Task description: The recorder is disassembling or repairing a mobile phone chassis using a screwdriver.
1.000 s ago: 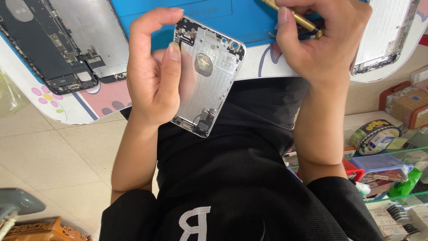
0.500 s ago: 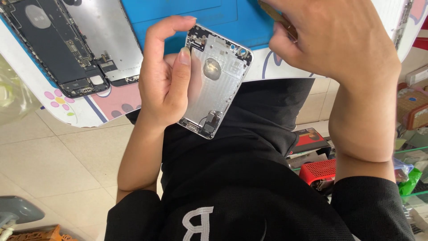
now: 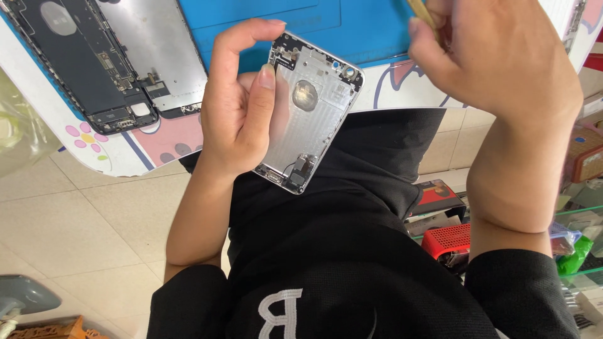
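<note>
My left hand (image 3: pixel 235 103) grips a bare silver phone housing (image 3: pixel 312 113), inner side up, tilted over my lap below the table edge. Its thumb lies across the housing's left side and the fingers curl over the top corner. My right hand (image 3: pixel 496 56) hovers to the upper right over the blue work mat (image 3: pixel 370 31), closed on a thin yellowish tool (image 3: pixel 422 12) whose tip is out of the frame. On the table at upper left lies an opened phone (image 3: pixel 81 63) with its dark board and battery showing, next to its metal display backplate (image 3: pixel 157 50).
The white table (image 3: pixel 113 157) with cartoon prints has a curved front edge. Tiled floor lies at the left. At the right are shelves with a red mesh basket (image 3: pixel 447 238), boxes and small packages. A grey object (image 3: pixel 25 295) and an orange one (image 3: pixel 53 329) sit at bottom left.
The view has shifted downward and leftward slightly. My right hand has moved right and up with the tool. The housing stays in my left hand, held much the same.
</note>
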